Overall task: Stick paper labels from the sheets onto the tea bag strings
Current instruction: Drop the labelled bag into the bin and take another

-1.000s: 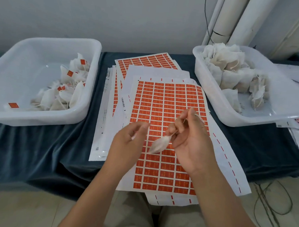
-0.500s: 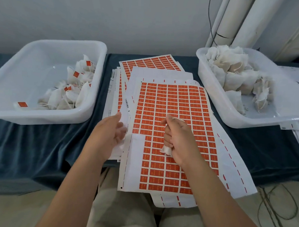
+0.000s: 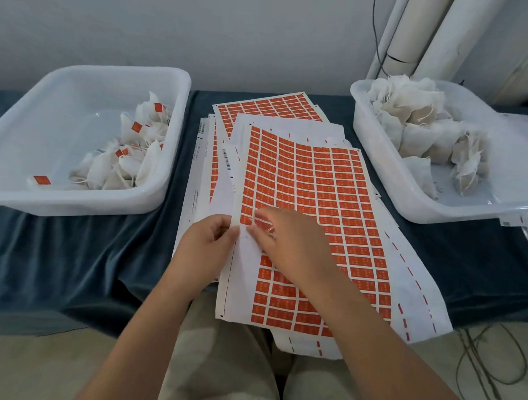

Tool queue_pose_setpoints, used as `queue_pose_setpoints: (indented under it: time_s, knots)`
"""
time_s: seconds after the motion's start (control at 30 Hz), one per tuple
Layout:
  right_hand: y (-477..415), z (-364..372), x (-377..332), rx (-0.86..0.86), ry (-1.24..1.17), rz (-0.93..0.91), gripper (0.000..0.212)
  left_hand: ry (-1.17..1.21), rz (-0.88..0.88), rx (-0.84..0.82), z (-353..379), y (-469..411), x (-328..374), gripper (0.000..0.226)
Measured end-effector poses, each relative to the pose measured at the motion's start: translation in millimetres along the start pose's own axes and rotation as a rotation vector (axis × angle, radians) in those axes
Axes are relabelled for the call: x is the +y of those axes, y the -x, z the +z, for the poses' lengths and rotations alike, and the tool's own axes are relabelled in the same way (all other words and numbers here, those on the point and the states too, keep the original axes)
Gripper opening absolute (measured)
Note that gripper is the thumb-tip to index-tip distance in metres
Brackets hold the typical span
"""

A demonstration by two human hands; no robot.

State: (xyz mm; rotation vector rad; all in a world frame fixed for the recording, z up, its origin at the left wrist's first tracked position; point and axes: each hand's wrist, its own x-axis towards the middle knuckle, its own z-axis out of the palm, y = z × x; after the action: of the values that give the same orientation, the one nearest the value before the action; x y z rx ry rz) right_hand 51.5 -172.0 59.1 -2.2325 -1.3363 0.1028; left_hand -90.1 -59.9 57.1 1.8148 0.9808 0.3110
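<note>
Holding tagged tea bags (image 3: 128,160), left tub (image 3: 84,204); plain bags (image 3: 411,121), right tub (image 3: 370,150).

The right hand (image 3: 291,246) covered part of the top label sheet (image 3: 317,187); what its curled fingers held was hidden. Label print was too small to read. The tub (image 3: 368,135) at the right edge of the bench (image 3: 466,254) ran out of frame.

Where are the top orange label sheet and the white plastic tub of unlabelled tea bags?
Top orange label sheet (image 3: 326,196): head view, sheet's middle.
White plastic tub of unlabelled tea bags (image 3: 455,214): head view, near rim.
</note>
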Motion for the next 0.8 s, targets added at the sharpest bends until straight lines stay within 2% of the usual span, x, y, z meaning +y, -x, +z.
queue_pose_setpoints:
  time_s: [0.2, 0.27, 0.4, 0.5, 0.57, 0.63, 0.8]
  knots:
    - [-17, -4, 8, -0.07, 0.287, -0.379, 0.028, -0.066, 0.077, 0.019, -3, 0, -5, 0.011]
    - [-20, -6, 9, -0.043, 0.385, -0.457, 0.019, -0.056, 0.086, 0.014, -2, 0, -7, 0.011]
    - [-19, -7, 10, -0.034, 0.458, -0.569, 0.02, -0.018, 0.088, 0.006, -1, -1, -7, 0.015]
    - [-19, -8, 14, -0.04, 0.414, -0.586, 0.017, -0.017, 0.063, -0.008, -1, -1, -6, 0.015]
    - [-21, -15, 11, -0.085, 0.311, -0.527, 0.039, -0.016, 0.046, -0.021, -2, -1, -6, 0.015]
    - [-24, -20, 7, -0.138, 0.3, -0.514, 0.046, -0.023, 0.055, -0.031, -4, 0, -6, 0.017]
    - [-25, -19, 8, -0.141, 0.371, -0.555, 0.038, -0.105, 0.108, -0.04, -7, 1, -4, 0.017]
